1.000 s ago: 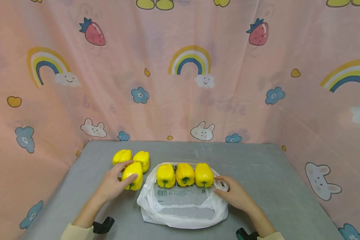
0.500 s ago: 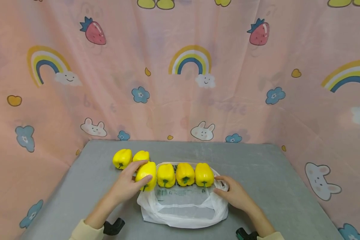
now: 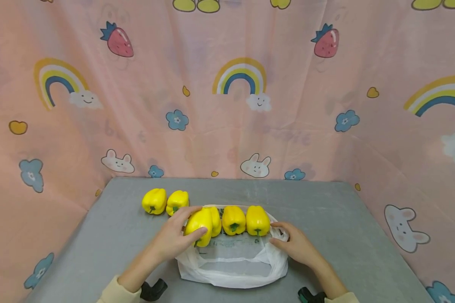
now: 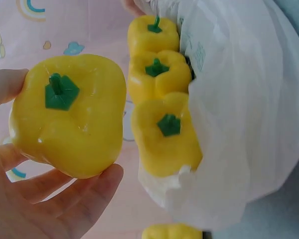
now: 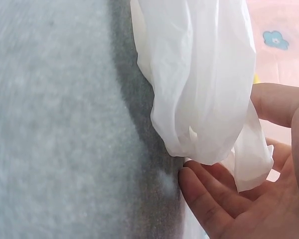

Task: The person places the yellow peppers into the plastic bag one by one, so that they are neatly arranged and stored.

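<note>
My left hand (image 3: pixel 179 233) grips a yellow bell pepper (image 4: pixel 70 119) between thumb and fingers, its green stem toward the left wrist camera. In the head view this pepper (image 3: pixel 199 229) is over the left side of a white plastic bag (image 3: pixel 231 280) and partly covers another pepper. Three yellow bell peppers stand in a row at the bag's far side, among them a middle one (image 3: pixel 234 220) and a right one (image 3: pixel 258 221). At the bag's right edge, my right hand (image 3: pixel 293 244) holds the white plastic (image 5: pixel 204 99), thumb on one side and fingers curled beneath.
Two more yellow peppers, a left one (image 3: pixel 154 201) and a right one (image 3: pixel 177 202), sit on the grey tabletop (image 3: pixel 318 202) behind my left hand. A pink patterned curtain (image 3: pixel 288 139) hangs along the back and sides.
My left hand has carried its pepper rightward from beside the two remaining peppers to over the bag's left side. My right hand has stayed at the bag's edge.
</note>
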`<state>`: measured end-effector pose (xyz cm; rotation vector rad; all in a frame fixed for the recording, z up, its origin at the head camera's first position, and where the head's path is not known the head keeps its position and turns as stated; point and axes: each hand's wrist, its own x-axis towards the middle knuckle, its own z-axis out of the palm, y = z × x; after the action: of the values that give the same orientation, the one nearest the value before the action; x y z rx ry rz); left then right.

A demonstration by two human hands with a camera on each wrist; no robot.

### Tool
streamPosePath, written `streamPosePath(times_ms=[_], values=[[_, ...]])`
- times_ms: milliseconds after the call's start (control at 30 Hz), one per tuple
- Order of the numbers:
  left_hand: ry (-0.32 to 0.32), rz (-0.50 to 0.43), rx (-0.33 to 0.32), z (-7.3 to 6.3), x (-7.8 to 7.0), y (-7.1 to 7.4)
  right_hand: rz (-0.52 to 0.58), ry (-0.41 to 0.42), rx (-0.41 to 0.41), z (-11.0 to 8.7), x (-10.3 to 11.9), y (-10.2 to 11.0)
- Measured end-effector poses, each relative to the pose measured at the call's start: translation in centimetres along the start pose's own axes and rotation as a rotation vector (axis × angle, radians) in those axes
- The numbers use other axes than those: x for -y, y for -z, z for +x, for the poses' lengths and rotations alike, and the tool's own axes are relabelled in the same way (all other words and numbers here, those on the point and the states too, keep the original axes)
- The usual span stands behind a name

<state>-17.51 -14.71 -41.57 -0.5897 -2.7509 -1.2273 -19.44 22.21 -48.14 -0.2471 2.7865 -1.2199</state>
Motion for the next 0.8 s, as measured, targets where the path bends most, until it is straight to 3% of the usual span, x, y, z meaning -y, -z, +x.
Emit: streamPosePath(times_ms=[333, 567, 800], values=[[-0.011, -0.053, 0.056, 0.5, -1.0, -2.1, -0.007, 0.004, -0.004, 0.0, 0.0, 0.1], [-0.049, -0.050, 0.098, 0.7, -1.8, -4.3, 0.003, -0.001, -0.001, 0.0, -0.2, 0.0], [-0.036, -0.069, 0.120, 1.1, -2.0, -6.4, 0.001, -0.005, -0.006, 0.0, -0.2, 0.0]])
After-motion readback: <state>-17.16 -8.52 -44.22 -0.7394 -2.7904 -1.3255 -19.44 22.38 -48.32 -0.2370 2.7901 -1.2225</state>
